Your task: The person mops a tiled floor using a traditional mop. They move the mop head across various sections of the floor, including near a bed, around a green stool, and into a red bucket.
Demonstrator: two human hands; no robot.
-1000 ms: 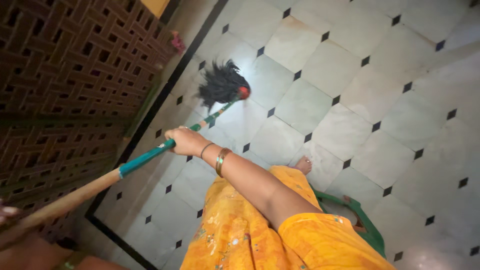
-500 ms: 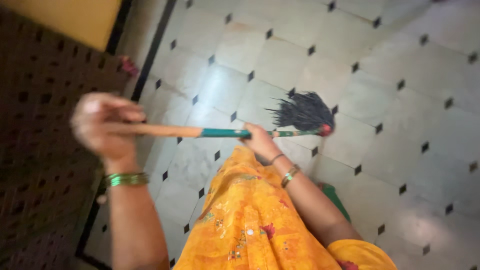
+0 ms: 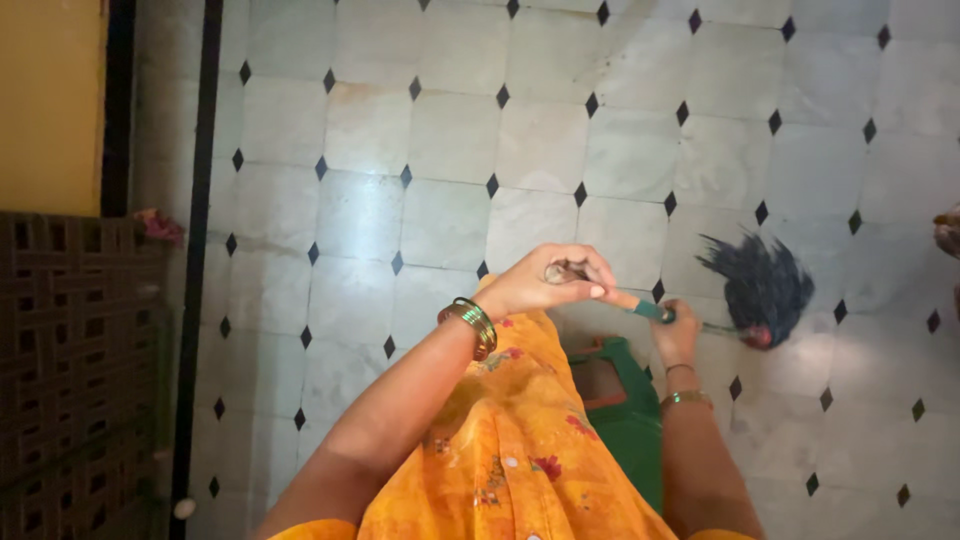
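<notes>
Evenly daylit, soft and fairly bright. Pale sheen on the white marble floor tiles with small black diamond insets (image 3: 440,130), strongest upper centre. Dim along the dark brown woven lattice panel (image 3: 70,370) at left. Slight motion blur on the black-bristled mop head (image 3: 765,285). No hard shadows.

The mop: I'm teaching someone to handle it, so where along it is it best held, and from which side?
Grip the mop by its straight stick, not the dark stringy head. The left hand wraps the stick's top end from above; the right hand closes round it lower, near the teal section. The stick slants down to the tiled floor, so two spaced grips from above probably steer it best.
</notes>
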